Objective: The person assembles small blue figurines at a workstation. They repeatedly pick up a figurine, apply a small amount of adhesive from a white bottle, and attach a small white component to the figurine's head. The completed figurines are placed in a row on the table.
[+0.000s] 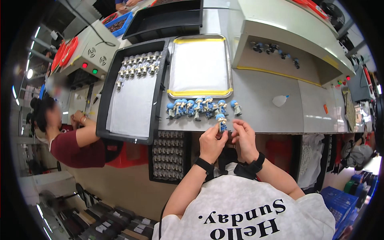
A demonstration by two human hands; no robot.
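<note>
Figurine point(222, 122): we pinch it between both hands' fingers, left hand point(211, 143), right hand point(245, 138). Black tray point(105, 100) holds grey figurines point(138, 66); metal tray point(200, 66) holds a white sheet.

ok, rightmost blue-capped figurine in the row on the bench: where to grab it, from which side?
Take the rightmost figurine by its round blue head, pinched from above and from its right. It appears to stand upright with a gap to its neighbours on the left, and bare grey bench on the right, so that side looks clear. The body below looks narrower, probably a poorer grip.
</note>
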